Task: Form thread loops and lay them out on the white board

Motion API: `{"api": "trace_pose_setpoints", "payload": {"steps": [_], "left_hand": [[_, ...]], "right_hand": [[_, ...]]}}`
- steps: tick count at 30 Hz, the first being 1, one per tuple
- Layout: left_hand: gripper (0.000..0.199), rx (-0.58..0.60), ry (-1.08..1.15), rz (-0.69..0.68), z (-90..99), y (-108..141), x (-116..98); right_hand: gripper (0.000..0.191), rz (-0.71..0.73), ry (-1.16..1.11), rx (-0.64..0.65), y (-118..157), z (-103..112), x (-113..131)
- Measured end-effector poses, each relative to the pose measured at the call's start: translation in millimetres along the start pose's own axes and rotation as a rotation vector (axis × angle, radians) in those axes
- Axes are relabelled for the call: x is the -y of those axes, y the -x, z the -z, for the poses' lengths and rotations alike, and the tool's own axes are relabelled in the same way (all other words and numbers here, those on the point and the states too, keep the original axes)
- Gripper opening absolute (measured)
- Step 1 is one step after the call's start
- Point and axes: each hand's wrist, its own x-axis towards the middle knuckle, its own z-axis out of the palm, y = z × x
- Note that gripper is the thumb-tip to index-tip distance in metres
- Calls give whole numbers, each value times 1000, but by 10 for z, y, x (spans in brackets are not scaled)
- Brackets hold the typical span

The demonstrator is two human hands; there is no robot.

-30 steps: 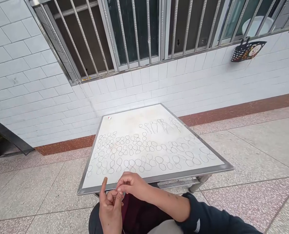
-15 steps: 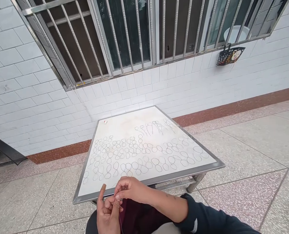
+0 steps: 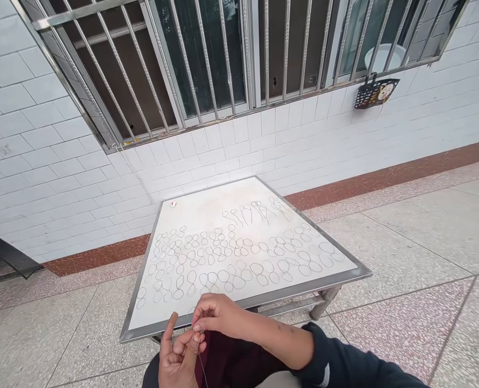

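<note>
My left hand (image 3: 178,353) is at the table's near edge, thumb pressed against its fingers and the index finger sticking up. My right hand (image 3: 215,313) meets it there, thumb and forefinger pinched together. Between the fingertips is a thin wire (image 3: 203,366), one end hanging down over my lap; a faint curve of it shows above the pinch. How it is bent inside the fingers is hidden. Many thin wire loops (image 3: 259,272), mostly shaped like figure eights, lie in rows on the white table (image 3: 207,207). Farther back are loops with long straight tails (image 3: 245,213).
The table has a grey metal rim (image 3: 239,303). A small red and white item (image 3: 173,204) lies at its far left corner. Behind stands a white tiled wall (image 3: 207,145) with a barred window (image 3: 223,54). A dotted bag (image 3: 374,94) hangs from the bars.
My hands have shifted slightly, and the left thumb has straightened a little with its nail now showing. More of the hanging wire is visible. The view has moved slightly; the loops stay put.
</note>
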Motion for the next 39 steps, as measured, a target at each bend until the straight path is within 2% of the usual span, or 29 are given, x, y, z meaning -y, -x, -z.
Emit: {"api": "trace_pose_setpoints", "payload": {"steps": [3, 5, 10, 15, 19, 24, 27, 34, 39], "left_hand": [[86, -1, 26, 14, 5, -5, 3], [88, 13, 24, 23, -7, 6, 1], [85, 39, 18, 21, -51, 38, -5], [82, 48, -12, 50, -52, 46, 13], [79, 151, -41, 15, -16, 45, 59], [67, 246, -200, -72, 2, 118, 45], [68, 284, -236, -81, -1, 191, 1], [69, 300, -226, -46, 44, 328, -35], [74, 345, -206, 32, 81, 298, -37]], "right_hand": [[7, 79, 121, -28, -1, -12, 5], [6, 83, 150, -28, 6, -18, 17], [7, -41, 13, 20, 42, -39, 47], [4, -46, -26, -13, 60, -52, 66], [5, -37, 95, -46, 53, -7, 90], [10, -41, 157, 15, 86, 38, 144], [11, -58, 194, 31, 112, 58, 178], [11, -55, 279, 14, 89, 109, 221], [13, -32, 316, 27, 75, 113, 237]]}}
